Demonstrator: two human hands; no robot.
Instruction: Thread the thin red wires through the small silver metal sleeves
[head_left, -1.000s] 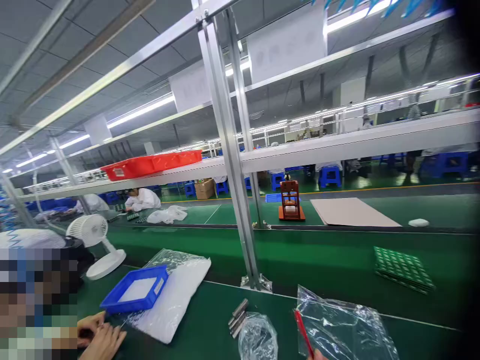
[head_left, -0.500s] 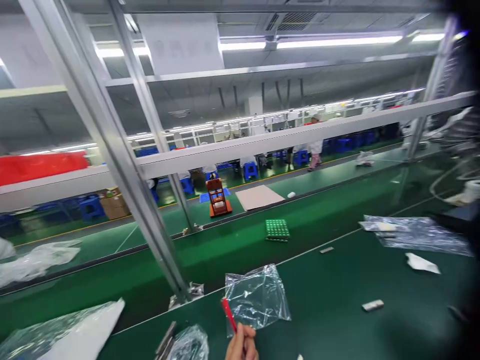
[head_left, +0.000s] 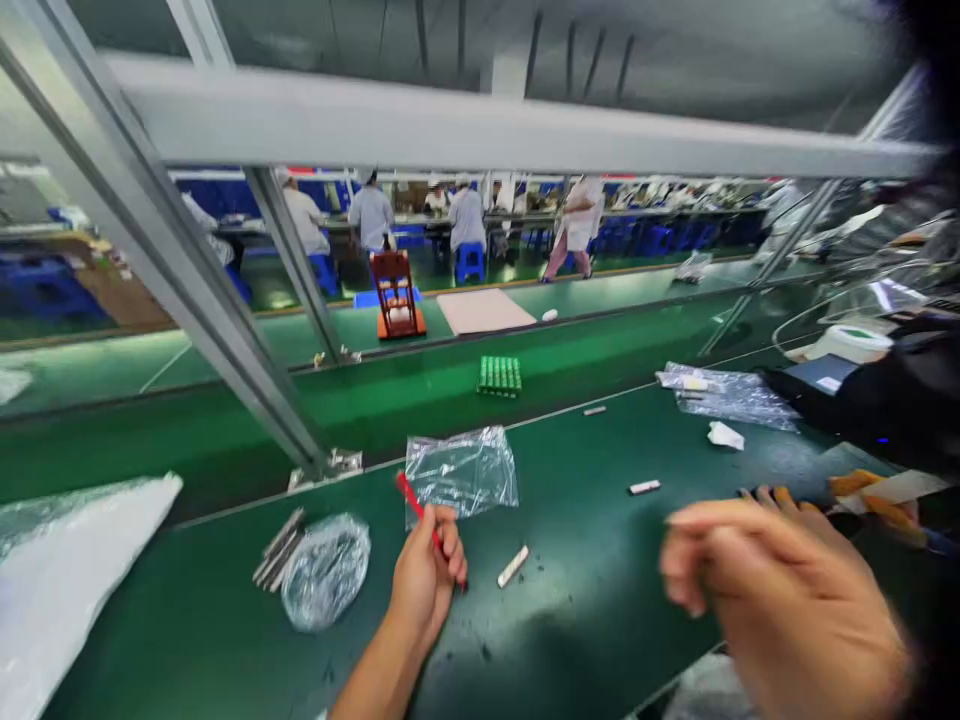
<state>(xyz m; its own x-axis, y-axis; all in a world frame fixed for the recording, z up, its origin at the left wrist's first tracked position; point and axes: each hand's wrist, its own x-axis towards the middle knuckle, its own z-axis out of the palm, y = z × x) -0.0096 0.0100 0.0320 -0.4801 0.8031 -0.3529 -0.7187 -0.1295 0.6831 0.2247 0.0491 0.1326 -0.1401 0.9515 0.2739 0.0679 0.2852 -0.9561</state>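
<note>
My left hand [head_left: 433, 560] is closed around a slim red pen-like stick [head_left: 409, 493], which slants up to the left; a dark tip shows below the fingers. Under and beyond it lies a clear flat plastic bag [head_left: 465, 472]. A short white strip [head_left: 513, 567] rests just right of this hand. My right hand [head_left: 772, 590] is raised over the right side of the bench, blurred by motion; its fingers look bent, and whether they hold anything is not visible. A second whitish strip [head_left: 644, 488] lies to its left.
A crumpled round plastic bag [head_left: 327, 572] and grey strips [head_left: 279, 549] lie left. A green gridded block [head_left: 499, 374] sits beyond the bench edge. Another person's fingers [head_left: 784, 497] show behind my right hand. A metal post [head_left: 225, 300] rises at left.
The view has tilted down, showing more of the bench. My right hand has come into view at the right. My left hand still holds the red stick, with more of the forearm showing.
</note>
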